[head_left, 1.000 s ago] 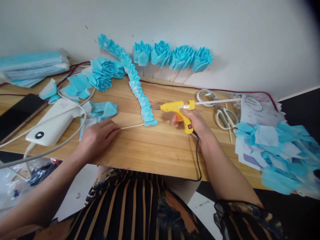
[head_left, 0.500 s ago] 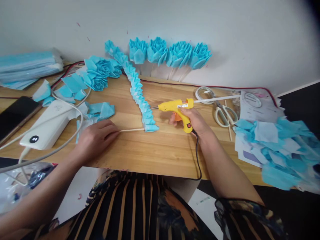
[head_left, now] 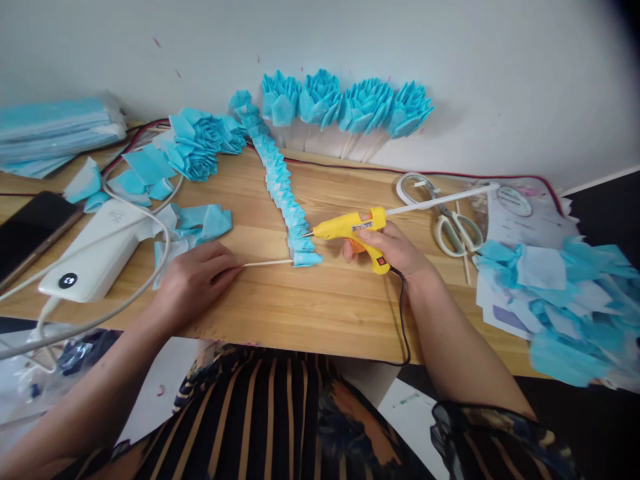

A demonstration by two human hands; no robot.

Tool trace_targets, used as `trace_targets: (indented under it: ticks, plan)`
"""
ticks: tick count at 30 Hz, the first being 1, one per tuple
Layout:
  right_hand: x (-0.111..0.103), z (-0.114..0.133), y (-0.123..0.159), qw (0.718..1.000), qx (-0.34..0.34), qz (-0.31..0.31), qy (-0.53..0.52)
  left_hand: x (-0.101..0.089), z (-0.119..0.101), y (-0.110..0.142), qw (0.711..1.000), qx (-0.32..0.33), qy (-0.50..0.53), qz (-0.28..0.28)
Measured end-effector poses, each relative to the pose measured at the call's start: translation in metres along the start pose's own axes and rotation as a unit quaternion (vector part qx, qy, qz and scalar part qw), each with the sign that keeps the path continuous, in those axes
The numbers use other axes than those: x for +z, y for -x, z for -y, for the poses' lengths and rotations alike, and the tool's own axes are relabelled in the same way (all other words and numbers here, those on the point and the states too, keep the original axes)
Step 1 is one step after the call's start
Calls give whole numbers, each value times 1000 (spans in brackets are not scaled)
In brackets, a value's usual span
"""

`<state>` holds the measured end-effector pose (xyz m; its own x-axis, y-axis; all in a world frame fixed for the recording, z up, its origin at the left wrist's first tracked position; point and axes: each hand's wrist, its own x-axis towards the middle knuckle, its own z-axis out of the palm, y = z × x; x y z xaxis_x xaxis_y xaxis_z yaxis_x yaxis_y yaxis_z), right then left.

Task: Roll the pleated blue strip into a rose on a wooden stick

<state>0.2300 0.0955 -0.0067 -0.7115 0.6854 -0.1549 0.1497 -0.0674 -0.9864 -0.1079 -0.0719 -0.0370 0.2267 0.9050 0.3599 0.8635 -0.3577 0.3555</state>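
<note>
My left hand (head_left: pixel 205 279) pinches the end of a thin wooden stick (head_left: pixel 267 263) low over the table. The stick's other end meets the near end of a long pleated strip of blue fabric (head_left: pixel 277 180), which stretches away toward the wall. My right hand (head_left: pixel 393 250) is wrapped around a yellow hot glue gun (head_left: pixel 350 227), with fingers by its orange trigger. Its nozzle points left and lies at the strip, close above the rolled end; whether it touches cannot be seen. A long white glue stick (head_left: pixel 440 200) sticks out of the gun's back.
Several blue fabric flowers (head_left: pixel 320 100) on sticks lean by the wall, more flowers (head_left: pixel 197 143) lie left. Scissors (head_left: pixel 457 233) and a tape roll (head_left: pixel 415 190) lie right, near a blue scrap pile (head_left: pixel 575 300). A power bank (head_left: pixel 95 253) and phone (head_left: pixel 35 230) lie left.
The glue gun has tilted, its nozzle now lower and over the strip near the rolled end. The strip's far end has shifted right. My left hand still holds the stick.
</note>
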Motion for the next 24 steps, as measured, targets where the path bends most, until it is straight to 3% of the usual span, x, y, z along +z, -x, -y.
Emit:
trace_targets:
  ticks: [9, 24]
  plan:
    - [1, -4, 1, 997, -28, 28, 70, 0, -1, -1, 1000, 5, 1, -3]
    - [5, 0, 0, 995, -45, 45, 73, 1, 0, 0, 1000, -8, -7, 4]
